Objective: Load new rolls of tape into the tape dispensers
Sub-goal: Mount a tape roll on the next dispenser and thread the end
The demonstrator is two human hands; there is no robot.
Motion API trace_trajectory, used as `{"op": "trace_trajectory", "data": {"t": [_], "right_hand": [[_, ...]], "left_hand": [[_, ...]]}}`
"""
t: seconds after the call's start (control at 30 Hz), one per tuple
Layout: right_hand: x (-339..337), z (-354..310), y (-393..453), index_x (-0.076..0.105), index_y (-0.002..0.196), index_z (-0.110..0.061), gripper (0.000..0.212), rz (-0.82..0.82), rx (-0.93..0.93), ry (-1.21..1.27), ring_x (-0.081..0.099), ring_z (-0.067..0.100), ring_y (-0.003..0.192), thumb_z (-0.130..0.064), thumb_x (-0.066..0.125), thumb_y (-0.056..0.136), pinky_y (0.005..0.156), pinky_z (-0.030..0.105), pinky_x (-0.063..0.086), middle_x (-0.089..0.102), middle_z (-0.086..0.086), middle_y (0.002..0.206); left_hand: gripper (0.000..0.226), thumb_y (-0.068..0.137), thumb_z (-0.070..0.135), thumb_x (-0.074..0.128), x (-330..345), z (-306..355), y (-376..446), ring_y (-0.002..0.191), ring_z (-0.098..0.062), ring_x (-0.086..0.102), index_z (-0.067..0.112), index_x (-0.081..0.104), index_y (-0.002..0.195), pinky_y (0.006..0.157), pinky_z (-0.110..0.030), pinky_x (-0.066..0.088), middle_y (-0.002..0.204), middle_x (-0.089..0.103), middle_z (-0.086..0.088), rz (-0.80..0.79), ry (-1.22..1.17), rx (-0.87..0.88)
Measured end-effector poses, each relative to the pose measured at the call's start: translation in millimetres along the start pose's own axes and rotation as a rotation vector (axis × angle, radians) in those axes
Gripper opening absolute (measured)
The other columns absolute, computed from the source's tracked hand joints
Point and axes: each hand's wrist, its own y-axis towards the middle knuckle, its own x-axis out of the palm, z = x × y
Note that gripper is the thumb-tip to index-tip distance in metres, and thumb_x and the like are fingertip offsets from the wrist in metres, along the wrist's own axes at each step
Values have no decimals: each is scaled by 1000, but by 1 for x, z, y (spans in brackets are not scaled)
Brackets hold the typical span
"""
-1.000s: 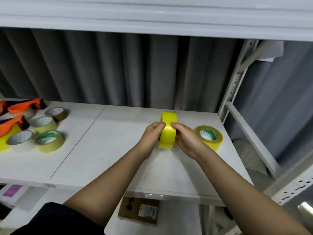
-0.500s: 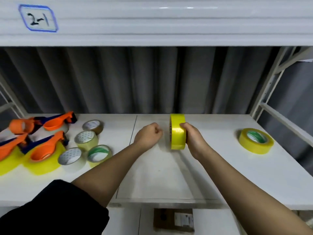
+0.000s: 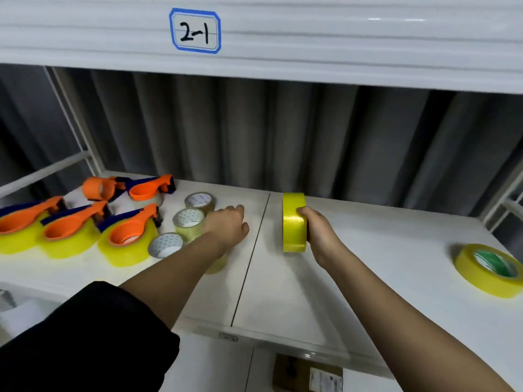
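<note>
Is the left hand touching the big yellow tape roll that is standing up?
Apart. The head view shows bare white shelf between the left hand and the upright yellow tape roll, which only the right hand grips.

The left forearm hides most of one clear tape roll; the leftmost tape dispenser, at nine o'clock, is cut off by the edge.

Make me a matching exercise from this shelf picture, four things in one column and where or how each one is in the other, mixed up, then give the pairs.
Things:
1. yellow roll
2. flat roll
3. label
4. left hand

States:
A. lying flat at the shelf's right end
B. on the beam above, marked 2-1
C. upright on its edge, gripped by the right hand
D. reaching over the small rolls, holding nothing

Pairs: 1-C, 2-A, 3-B, 4-D
</note>
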Motion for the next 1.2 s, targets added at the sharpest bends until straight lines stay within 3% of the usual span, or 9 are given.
{"op": "trace_trajectory", "data": {"t": [0.1, 0.3, 0.53, 0.7, 0.77, 0.87, 0.93, 1.07, 1.2], "right_hand": [[26, -5, 3, 51, 110, -13, 19, -40, -10, -5, 51, 15, 73, -26, 46, 97, 59, 28, 41, 52, 4, 87], [91, -10, 9, 53, 113, -12, 23, -104, -36, -13, 53, 17, 79, -28, 47, 96, 65, 30, 44, 55, 7, 93], [200, -5, 23, 53, 87, -17, 13, -118, -102, -15, 50, 14, 68, -24, 47, 96, 63, 28, 40, 51, 2, 75], [288, -1, 29, 59, 95, -12, 18, -68, -108, 4, 56, 23, 76, -28, 51, 93, 66, 33, 45, 56, 11, 83], [320, -3, 31, 58, 94, -13, 17, -12, -91, 11, 57, 23, 75, -28, 52, 92, 66, 30, 46, 57, 10, 81], [355, -2, 41, 60, 95, -21, 27, 72, -67, -5, 60, 20, 77, -45, 60, 82, 60, 28, 49, 58, 9, 88], [374, 3, 54, 64, 98, -27, 47, 110, -38, -30, 63, 25, 91, -61, 65, 66, 74, 38, 55, 59, 12, 101], [410, -2, 51, 60, 106, -13, 41, 64, -63, 14, 63, 31, 97, -43, 62, 77, 76, 35, 49, 63, 13, 98], [429, 0, 57, 59, 98, -13, 15, 53, -75, 26, 60, 18, 85, -26, 54, 94, 68, 26, 48, 61, 10, 98]], "left_hand": [[32, 95, 33, 42, 0, -30, -6, 96, -31, 60, 11, 49, 117, 72, -34, 44, 112, 62, -12, 4, -14, -78], [37, 93, 34, 43, -3, -96, 0, 103, -33, 59, 11, 48, 122, 79, -34, 43, 117, 60, -13, 28, -57, -156], [35, 93, 33, 45, 7, -208, 22, 99, -33, 60, 10, 52, 119, 71, -33, 45, 114, 61, -13, 100, -62, -84], [29, 91, 35, 47, 23, -301, 41, 94, -30, 60, 10, 55, 104, 66, -33, 43, 107, 62, -11, 103, -74, 31], [34, 91, 38, 48, 22, -334, 48, 97, -31, 60, 9, 54, 108, 70, -34, 45, 110, 60, -12, 51, -72, 64], [34, 92, 33, 47, 14, -373, 60, 98, -31, 59, 10, 51, 116, 75, -35, 47, 114, 57, -12, 23, -54, 93], [35, 93, 34, 45, 14, -396, 64, 97, -30, 59, 11, 51, 118, 76, -36, 48, 114, 57, -11, 10, -26, 109], [33, 93, 34, 44, 19, -427, 70, 96, -31, 58, 11, 52, 115, 80, -36, 48, 111, 57, -10, 4, -19, 87], [31, 94, 32, 44, 23, -451, 69, 99, -31, 57, 9, 51, 113, 78, -35, 43, 110, 57, -12, 20, -56, 25]]}}
